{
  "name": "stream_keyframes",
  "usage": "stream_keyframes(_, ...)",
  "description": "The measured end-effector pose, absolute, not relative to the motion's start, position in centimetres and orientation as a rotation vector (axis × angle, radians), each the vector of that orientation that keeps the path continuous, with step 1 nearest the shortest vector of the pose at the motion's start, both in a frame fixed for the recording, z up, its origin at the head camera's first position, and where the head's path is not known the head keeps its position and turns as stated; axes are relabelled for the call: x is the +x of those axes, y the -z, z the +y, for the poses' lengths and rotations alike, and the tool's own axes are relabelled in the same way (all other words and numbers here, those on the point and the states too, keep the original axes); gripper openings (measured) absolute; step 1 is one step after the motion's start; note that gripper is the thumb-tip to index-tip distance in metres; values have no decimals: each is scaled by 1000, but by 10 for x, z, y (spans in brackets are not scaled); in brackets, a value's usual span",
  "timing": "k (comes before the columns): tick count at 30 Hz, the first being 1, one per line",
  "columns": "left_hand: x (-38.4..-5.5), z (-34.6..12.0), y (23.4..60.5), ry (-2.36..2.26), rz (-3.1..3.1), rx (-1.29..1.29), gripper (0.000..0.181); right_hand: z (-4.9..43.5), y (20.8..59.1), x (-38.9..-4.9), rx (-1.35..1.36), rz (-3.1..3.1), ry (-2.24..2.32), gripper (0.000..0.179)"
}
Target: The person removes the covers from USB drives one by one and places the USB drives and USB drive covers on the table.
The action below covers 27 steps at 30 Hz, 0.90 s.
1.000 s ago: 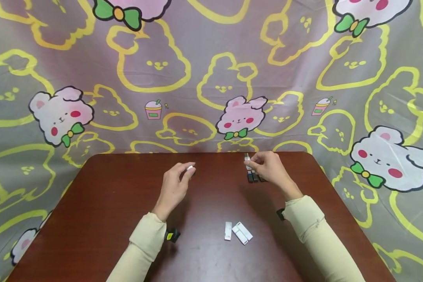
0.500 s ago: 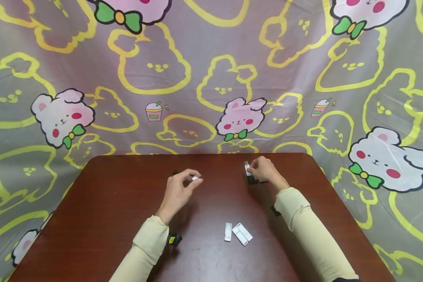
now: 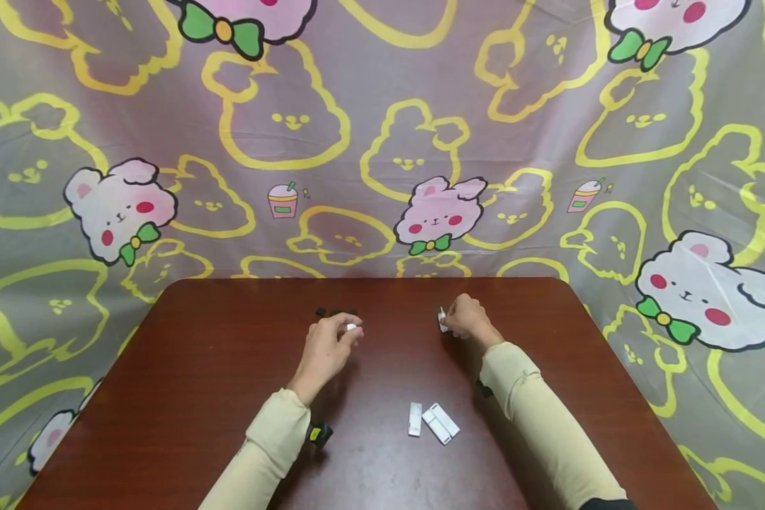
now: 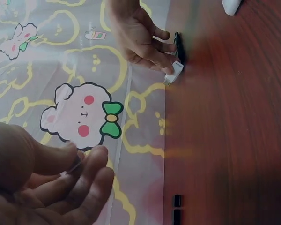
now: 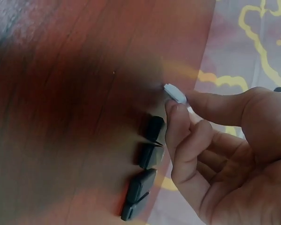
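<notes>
My right hand (image 3: 467,316) pinches a white USB stick (image 3: 443,322) between thumb and fingers, above the back right of the table. Its bare metal plug (image 4: 167,83) shows in the left wrist view. Several black USB sticks (image 5: 143,185) lie in a row close by that hand, mostly hidden behind it in the head view. At the back middle, my left hand (image 3: 326,354) pinches a small white cap (image 3: 351,326), largely covered by the fingers. Just beyond the left hand lie small black caps (image 3: 321,312).
Nearer me on the brown table (image 3: 185,397) lie a single white stick (image 3: 414,419) and, to its right, two more white sticks (image 3: 441,423) side by side at a slant. A patterned cloth (image 3: 331,142) hangs along the table's back edge.
My right hand has come down and slightly left with the white USB stick, by the black sticks. My left hand has shifted a little nearer and right, uncovering the black caps.
</notes>
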State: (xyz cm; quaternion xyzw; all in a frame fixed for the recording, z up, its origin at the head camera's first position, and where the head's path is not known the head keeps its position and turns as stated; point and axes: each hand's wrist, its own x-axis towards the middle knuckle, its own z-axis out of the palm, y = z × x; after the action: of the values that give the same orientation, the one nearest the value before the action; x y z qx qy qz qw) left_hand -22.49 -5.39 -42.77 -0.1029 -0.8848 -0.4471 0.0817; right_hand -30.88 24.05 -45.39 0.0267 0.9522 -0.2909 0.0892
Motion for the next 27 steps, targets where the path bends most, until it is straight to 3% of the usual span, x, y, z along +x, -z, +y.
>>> stream_keyframes(12, -231, -53, 431, 1312, -2666, -272, 10, 236, 457, -308, 198, 2912, 762, 22)
stream_keyframes(20, -248, -44, 425, 1243, -2599, -193, 12, 239, 448, -304, 230, 2992, 781, 50)
stream_keyframes(27, -279, -36, 420, 1237, -2577, -142, 17, 246, 419, -285, 140, 3068, 915, 49)
